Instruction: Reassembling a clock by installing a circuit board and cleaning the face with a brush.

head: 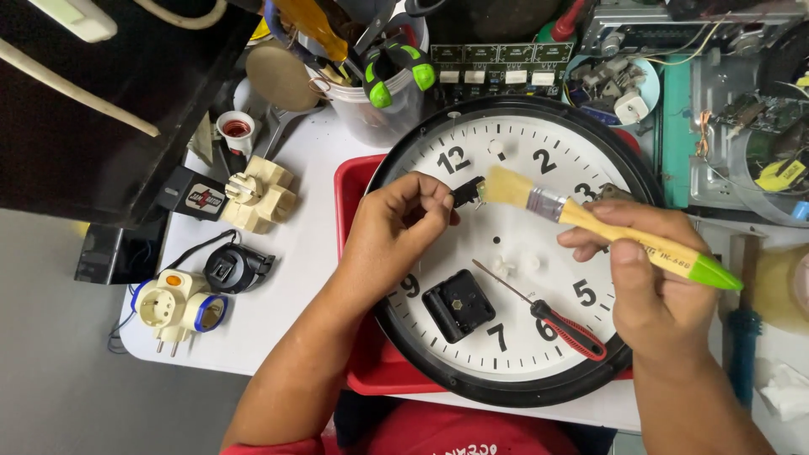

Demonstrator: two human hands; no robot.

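Note:
A round wall clock [514, 253] with a white dial and black rim lies face up on a red tray [347, 194]. My left hand [396, 227] pinches a small black part [465, 193] over the dial's upper middle. My right hand [653, 278] holds a paintbrush [607, 226] with a wooden handle and green tip; its pale bristles touch the black part. On the dial lie a black square clock movement [458, 305], a small screwdriver [560, 318] with a red and black handle, and small white bits [514, 263].
Plug adapters [259, 194], a black socket [232, 268] and a cream multi-plug [173, 307] lie on the white table to the left. A tub of tools [379, 93] stands behind the clock, beside circuit boards [497, 63] and electronic parts at the back right.

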